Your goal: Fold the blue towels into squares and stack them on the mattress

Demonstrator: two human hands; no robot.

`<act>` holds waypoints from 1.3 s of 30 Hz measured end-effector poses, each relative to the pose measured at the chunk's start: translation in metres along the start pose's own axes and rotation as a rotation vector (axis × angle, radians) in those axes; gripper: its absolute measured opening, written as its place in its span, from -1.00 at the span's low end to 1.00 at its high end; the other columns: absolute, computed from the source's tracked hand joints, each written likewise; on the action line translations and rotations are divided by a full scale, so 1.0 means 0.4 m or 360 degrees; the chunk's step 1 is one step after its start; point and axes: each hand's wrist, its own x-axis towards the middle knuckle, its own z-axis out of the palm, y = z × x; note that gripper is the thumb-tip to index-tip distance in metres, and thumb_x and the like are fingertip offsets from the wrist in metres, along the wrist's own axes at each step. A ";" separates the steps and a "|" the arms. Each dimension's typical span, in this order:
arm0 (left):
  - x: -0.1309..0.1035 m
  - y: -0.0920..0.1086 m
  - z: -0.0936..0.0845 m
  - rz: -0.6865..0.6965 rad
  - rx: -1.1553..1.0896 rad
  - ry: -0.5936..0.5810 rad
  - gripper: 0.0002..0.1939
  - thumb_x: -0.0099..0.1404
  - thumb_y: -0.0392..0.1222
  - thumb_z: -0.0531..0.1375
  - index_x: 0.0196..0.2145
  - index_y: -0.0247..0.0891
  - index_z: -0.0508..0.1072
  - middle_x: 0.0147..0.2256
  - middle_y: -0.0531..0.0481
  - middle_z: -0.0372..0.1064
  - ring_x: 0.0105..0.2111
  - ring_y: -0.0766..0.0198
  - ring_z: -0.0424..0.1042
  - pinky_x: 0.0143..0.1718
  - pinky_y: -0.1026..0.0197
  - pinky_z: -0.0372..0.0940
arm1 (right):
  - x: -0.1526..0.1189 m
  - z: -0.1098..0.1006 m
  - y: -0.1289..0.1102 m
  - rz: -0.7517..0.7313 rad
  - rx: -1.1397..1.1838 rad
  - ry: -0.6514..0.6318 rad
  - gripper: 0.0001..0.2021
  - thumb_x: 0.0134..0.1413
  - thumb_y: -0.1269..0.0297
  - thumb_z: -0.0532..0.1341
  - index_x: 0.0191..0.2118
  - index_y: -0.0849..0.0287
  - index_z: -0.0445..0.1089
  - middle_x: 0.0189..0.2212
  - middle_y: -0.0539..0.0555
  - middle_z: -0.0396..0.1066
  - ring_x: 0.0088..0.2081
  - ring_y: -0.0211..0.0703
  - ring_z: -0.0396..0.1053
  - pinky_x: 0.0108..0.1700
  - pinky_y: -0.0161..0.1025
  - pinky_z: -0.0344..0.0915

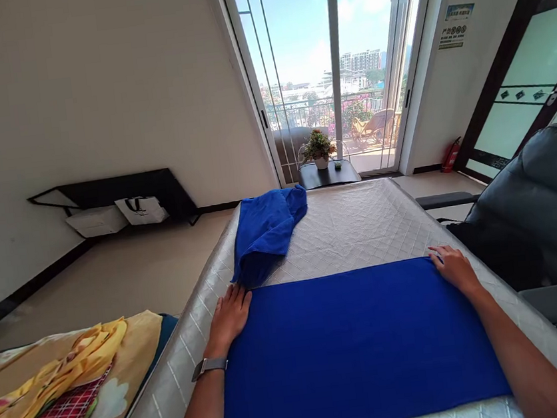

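A blue cloth (359,347) lies spread flat in a rectangle across the white quilted mattress (355,224). My left hand (230,315) rests palm down at its far left corner, fingers stretched out, a watch on the wrist. At the far right corner, my right hand (453,266) lies with fingers spread, touching the cloth's edge and the mattress. Just beyond my left fingertips is a second, crumpled blue cloth (268,230), bunched along the mattress's left side. Whether the two blue pieces join under the left hand, I cannot tell.
Left of the mattress lies patterned yellow bedding (72,387). A dark armchair (534,206) stands on the right. Past the far end, a small black table (329,175) holds a potted plant (319,147) before the sliding glass door. A black rack (130,186) with bags leans by the left wall.
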 end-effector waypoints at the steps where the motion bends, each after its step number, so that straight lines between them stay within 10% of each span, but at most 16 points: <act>1: -0.003 -0.003 -0.001 -0.0015 -0.0002 -0.0007 -0.36 0.50 0.03 -0.19 0.36 -0.34 0.22 0.41 -0.24 0.05 0.45 -0.06 -0.11 0.44 -0.22 -0.19 | -0.005 0.001 0.012 -0.0002 0.0014 -0.0003 -0.57 0.38 0.07 -0.03 0.12 0.09 0.45 0.13 0.17 0.42 0.09 0.12 0.35 0.14 0.01 0.24; 11: -0.056 -0.048 -0.028 -0.0033 -0.0028 0.0060 -0.33 0.50 0.05 -0.18 0.44 -0.32 0.05 0.44 -0.24 -0.06 0.45 -0.04 -0.11 0.43 -0.23 -0.20 | 0.004 0.021 0.023 0.0019 0.0165 0.0031 -0.63 0.36 0.10 -0.03 -0.07 0.16 0.46 -0.07 0.22 0.48 -0.01 0.09 0.40 0.11 -0.05 0.27; 21: -0.064 0.027 -0.027 0.0177 -0.0162 -0.0028 -0.28 0.49 0.25 -0.16 0.41 -0.20 0.16 0.40 -0.18 0.08 0.43 0.00 -0.02 0.45 -0.15 -0.14 | 0.012 0.069 0.051 0.0068 0.0310 0.0182 -0.55 0.33 0.02 -0.04 -0.06 0.19 0.48 -0.13 0.24 0.49 -0.06 0.09 0.41 0.13 0.02 0.27; 28: -0.067 0.015 -0.018 0.0056 -0.0035 -0.0071 -0.33 0.53 0.19 -0.16 0.43 -0.19 0.08 0.46 -0.20 -0.11 0.46 0.00 -0.14 0.44 -0.19 -0.20 | 0.011 -0.022 -0.010 0.0165 0.0101 -0.0031 -0.58 0.34 0.12 -0.06 -0.03 0.18 0.48 -0.04 0.27 0.50 0.00 0.11 0.43 0.06 -0.01 0.31; 33: -0.072 0.029 -0.029 0.0042 0.0016 -0.0063 -0.33 0.53 0.16 -0.16 0.44 -0.21 0.07 0.46 -0.21 -0.11 0.46 0.00 -0.14 0.44 -0.19 -0.23 | -0.015 -0.110 -0.205 0.0253 -0.0202 0.0020 -0.51 0.31 0.38 -0.14 0.07 0.28 0.49 0.04 0.43 0.45 0.09 0.26 0.36 0.05 0.12 0.27; 39: -0.079 0.033 -0.031 0.0031 0.0044 -0.0057 -0.34 0.53 0.14 -0.17 0.44 -0.22 0.07 0.46 -0.21 -0.13 0.46 -0.01 -0.14 0.44 -0.19 -0.21 | -0.145 -0.039 -0.672 -0.0504 0.0049 -0.0126 -0.56 0.44 0.10 -0.06 0.24 -0.01 0.39 0.22 0.01 0.40 0.23 -0.08 0.29 0.27 -0.19 0.17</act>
